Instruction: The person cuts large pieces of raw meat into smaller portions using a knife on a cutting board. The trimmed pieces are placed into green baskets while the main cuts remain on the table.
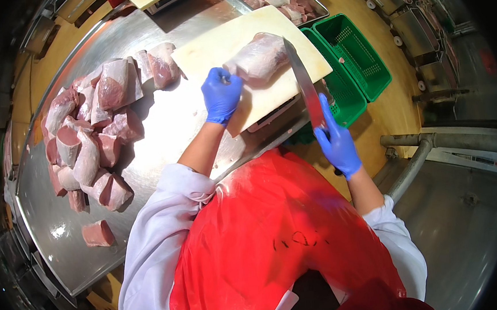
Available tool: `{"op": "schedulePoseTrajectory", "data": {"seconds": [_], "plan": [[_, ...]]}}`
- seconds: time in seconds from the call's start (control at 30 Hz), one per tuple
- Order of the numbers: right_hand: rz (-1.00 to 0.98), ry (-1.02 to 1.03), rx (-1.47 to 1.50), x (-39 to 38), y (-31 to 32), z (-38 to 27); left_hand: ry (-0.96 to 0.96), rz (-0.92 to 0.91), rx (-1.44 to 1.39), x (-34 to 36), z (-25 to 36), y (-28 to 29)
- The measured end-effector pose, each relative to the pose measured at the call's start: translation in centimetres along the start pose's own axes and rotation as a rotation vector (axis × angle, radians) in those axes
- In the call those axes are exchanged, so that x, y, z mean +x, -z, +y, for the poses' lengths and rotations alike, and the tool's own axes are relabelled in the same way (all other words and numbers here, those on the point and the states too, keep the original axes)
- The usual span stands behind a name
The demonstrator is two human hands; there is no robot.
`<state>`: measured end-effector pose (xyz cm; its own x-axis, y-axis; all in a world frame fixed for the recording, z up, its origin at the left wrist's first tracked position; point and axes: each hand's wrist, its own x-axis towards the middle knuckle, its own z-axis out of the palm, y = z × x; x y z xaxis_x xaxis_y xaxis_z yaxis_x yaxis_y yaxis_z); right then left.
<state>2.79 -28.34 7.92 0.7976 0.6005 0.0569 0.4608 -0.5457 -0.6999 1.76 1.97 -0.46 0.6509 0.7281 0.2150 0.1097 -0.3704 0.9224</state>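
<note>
A large, pale-skinned piece of raw meat [259,61] lies on the white cutting board [212,45] in front of me. My left hand [222,96], in a blue glove, is closed at the meat's left end, its fingertips partly hidden. My right hand [338,146], also gloved in blue, grips a long knife [305,82], the index finger stretched along it. The blade points away from me and runs along the right side of the meat. Most of the handle is covered by my palm.
A heap of raw meat pieces [88,134] lies on the left of the steel table [166,129], with one small chunk [98,234] apart. Green baskets [357,55] stand right of the board. Beyond it sits a metal tray [320,7] of meat. A metal pipe [408,170] is at right.
</note>
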Motion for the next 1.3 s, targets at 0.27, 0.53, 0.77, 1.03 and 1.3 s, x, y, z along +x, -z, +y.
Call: {"op": "schedulePoseTrajectory", "data": {"seconds": [0.27, 0.53, 0.77, 1.03, 1.3], "plan": [[0.085, 0.182, -0.219, 11.0, -9.7, -4.6, -0.031, -0.063, -0.076, 0.7, -0.8, 0.9], [-0.421, -0.085, -0.519, 0.6, -6.0, -7.5, -0.09, -0.105, 0.094, 5.9, -4.8, 5.7], [-0.12, 0.01, -0.278, 5.0, -4.6, -10.9, -0.335, -0.485, 0.349, 8.5, -0.9, 5.6], [-0.202, -0.29, -0.425, 23.2, -12.9, -11.8, -0.363, -0.672, 0.44, 8.4, -2.1, 4.5], [-0.313, -0.305, -0.562, 10.0, -12.4, -12.4, -0.502, -0.537, 0.58, 6.9, -3.1, 4.5]]}}
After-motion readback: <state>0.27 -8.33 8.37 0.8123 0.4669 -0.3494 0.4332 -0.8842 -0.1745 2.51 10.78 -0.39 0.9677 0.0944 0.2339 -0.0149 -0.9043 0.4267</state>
